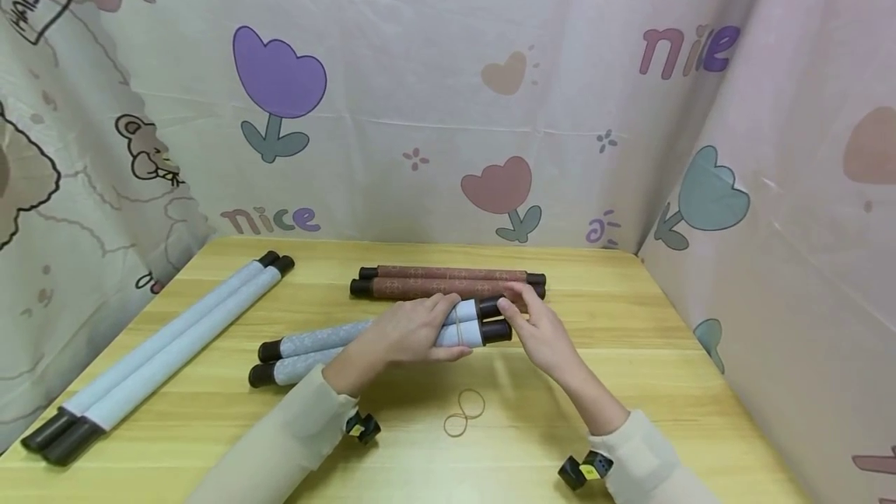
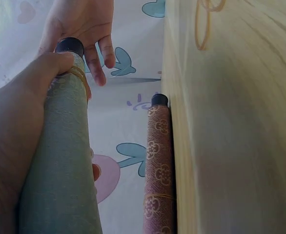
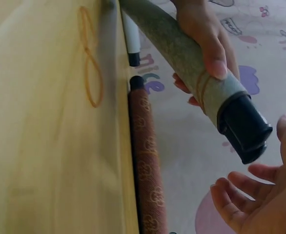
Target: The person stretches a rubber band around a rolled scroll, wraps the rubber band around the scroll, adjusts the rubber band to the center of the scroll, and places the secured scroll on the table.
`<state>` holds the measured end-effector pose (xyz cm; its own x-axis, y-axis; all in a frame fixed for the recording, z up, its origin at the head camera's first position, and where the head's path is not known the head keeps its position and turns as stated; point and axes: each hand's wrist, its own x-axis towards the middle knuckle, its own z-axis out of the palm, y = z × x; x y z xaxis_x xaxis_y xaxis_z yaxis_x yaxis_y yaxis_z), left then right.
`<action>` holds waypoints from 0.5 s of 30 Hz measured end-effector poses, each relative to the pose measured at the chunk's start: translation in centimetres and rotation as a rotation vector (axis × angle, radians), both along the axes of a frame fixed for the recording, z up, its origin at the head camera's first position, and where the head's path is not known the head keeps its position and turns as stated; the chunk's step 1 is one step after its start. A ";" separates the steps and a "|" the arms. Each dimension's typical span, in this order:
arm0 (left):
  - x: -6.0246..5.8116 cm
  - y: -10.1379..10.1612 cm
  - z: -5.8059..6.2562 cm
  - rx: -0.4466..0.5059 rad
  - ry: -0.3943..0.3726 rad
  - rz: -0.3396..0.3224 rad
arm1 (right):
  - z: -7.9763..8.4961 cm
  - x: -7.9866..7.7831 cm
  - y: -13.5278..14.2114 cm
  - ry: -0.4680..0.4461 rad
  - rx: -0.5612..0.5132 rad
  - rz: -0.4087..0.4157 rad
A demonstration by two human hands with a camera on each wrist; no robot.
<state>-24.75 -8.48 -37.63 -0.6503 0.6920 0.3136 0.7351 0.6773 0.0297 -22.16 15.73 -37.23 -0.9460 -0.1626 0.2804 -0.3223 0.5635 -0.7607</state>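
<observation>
Scrolls mid-frame, gripped near one end by left hand, presumably for steadying; right hand just beside, fingers spread, holding nothing; rubber band lower center.

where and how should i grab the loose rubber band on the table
Probably pinch the edge of its loop nearer the right hand, coming from above: the loose rubber band lies flat on the table in a figure eight, with nothing over it. The right hand looks suited, holding nothing, as the left hand grips the grey-blue rolls.
</observation>
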 end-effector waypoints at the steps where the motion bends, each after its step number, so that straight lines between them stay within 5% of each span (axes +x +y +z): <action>1: -0.1 0.0 -0.1 -0.007 0.001 -0.001 | -0.2 0.0 -0.1 -0.003 0.012 -0.015; 15: 0.1 0.7 -1.1 -0.084 -0.004 -0.041 | -1.8 0.1 -1.8 -0.138 -0.037 -0.103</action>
<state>-24.61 -7.75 -38.73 -0.6220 0.7418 0.2508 0.7622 0.6470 -0.0233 -22.03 13.96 -39.07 -0.9870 -0.0547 0.1510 -0.1556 0.5590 -0.8145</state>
